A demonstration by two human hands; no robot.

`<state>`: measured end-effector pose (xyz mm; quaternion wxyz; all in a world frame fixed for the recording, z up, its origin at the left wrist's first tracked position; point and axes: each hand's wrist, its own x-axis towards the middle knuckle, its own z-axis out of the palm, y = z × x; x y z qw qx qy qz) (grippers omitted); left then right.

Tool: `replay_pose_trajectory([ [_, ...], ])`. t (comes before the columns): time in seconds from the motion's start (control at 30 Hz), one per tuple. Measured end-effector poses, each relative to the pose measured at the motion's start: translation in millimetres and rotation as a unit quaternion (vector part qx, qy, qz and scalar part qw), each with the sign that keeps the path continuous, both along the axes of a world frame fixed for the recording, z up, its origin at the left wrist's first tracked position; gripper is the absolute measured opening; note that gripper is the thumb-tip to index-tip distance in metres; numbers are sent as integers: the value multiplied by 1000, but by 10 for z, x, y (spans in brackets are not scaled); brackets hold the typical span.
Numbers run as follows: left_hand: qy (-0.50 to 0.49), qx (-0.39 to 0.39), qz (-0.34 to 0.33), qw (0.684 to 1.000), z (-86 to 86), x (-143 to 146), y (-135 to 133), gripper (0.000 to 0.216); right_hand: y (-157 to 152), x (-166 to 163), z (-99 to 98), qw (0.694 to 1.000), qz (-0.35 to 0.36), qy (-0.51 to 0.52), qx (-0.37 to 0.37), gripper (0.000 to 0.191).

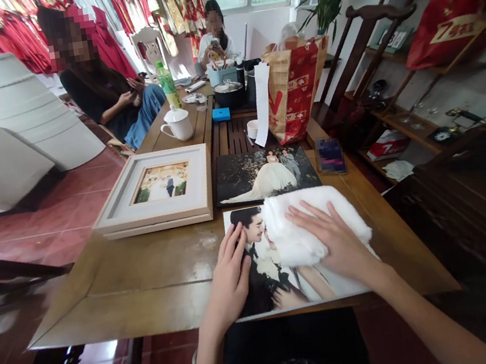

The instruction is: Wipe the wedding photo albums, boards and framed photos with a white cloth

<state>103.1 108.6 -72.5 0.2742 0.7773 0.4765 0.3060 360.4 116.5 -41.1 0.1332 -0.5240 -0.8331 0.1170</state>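
A large wedding photo print [263, 288] lies at the table's near edge and shows a couple close up. My left hand [231, 272] rests on its left side, fingers stretched out and lying flat. On the print's upper right is a folded white towel [299, 237]. My right hand [333, 238] presses on the towel from above with its fingers spread, and its thumb is hard to make out. The towel hides part of the pictured couple. Just beyond lies a darker wedding photo [264, 175] of a bride in a long gown.
White picture frames [112, 223] are stacked at left. Behind them stand a lidded mug [178, 124] and a green bottle [168, 87]. A paper bag [297, 88] stands at back right, with a phone [330, 155] nearer. Two people sit beyond, holding phones.
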Motion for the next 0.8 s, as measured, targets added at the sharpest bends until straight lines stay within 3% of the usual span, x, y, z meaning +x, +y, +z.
replay_pose_trajectory([
  [0.1,3,6,-2,1000,-14,1,3,49,203,-119,23,999,-32,3,8,71],
  [0.17,3,9,1,1000,-28,4,3,49,149,-175,28,999,-43,-1,14,71],
  [0.33,4,3,19,1000,-39,21,-9,49,-494,-188,20,1000,-2,-30,1,91],
  [0.43,0,2,16,1000,-26,27,-10,50,-866,-135,18,998,49,-37,-12,85],
  [0.5,1,2,12,1000,-16,26,-6,50,-956,-103,21,996,79,-38,-23,82],
  [0.6,5,0,6,1000,-4,18,-1,50,-793,-105,28,996,74,-38,-37,84],
  [0.8,4,1,0,1000,-1,7,1,49,109,-217,48,1000,-6,-21,-15,78],
])
